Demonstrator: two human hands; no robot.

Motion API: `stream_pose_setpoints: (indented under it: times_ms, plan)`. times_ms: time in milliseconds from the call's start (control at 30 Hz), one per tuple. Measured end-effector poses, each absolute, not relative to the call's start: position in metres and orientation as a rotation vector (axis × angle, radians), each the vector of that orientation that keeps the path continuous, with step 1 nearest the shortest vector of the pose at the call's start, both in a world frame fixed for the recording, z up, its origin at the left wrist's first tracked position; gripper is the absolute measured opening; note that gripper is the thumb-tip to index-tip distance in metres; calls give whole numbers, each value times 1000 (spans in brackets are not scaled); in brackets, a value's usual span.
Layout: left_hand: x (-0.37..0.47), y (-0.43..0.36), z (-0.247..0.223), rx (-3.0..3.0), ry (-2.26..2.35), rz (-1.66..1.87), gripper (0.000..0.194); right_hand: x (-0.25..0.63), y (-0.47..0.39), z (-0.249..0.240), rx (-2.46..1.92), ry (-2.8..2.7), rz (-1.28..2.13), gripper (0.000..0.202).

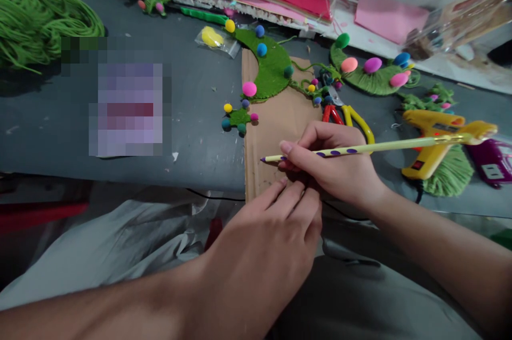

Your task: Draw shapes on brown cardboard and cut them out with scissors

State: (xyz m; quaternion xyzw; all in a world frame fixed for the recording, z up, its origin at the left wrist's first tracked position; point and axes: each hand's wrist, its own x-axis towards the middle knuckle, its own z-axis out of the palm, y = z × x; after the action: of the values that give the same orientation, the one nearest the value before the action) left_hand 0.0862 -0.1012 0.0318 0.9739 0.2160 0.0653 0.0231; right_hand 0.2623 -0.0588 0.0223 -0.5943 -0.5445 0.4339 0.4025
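A pale yellow-green pencil (340, 152) with purple spots is pinched in my right hand (340, 169), its purple tip close to a brown cardboard sheet (276, 126). My left hand (276, 228) rests on the near end of the cardboard, fingers stretched out flat and the thumb hidden. On the far part of the sheet lies a green felt crescent (274, 70) with coloured pompoms. Along its left edge sits a small green star (240, 117), also trimmed with pompoms. Scissors (356, 118) with red and yellow handles lie just beyond my right hand.
To the right are a yellow glue gun (430, 142), a green yarn bundle (450, 172) and a purple object (492, 161). A second green crescent (372, 73) lies at the back right. Green yarn (44, 14) is heaped far left on the grey table (196, 132).
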Motion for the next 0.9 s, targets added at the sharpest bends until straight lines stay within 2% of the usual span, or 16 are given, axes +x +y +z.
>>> stream_pose_setpoints:
  times_ms: [333,533,667,767,900]
  plan:
    - [85,-102,31,3012,656,199,51,262,-59,23,-1489,-1358,1114,30]
    - [87,-102,30,3024,649,221,52,264,-55,26,-1471,-1267,1087,37]
    - [88,-102,28,3029,660,258,52,270,-44,30,-1366,-1316,1135,33]
    - [89,-103,27,3018,671,242,53,271,-37,34,-1352,-1450,1207,35]
    - [89,-104,27,3024,672,225,53,265,-32,32,-1417,-1450,1107,41]
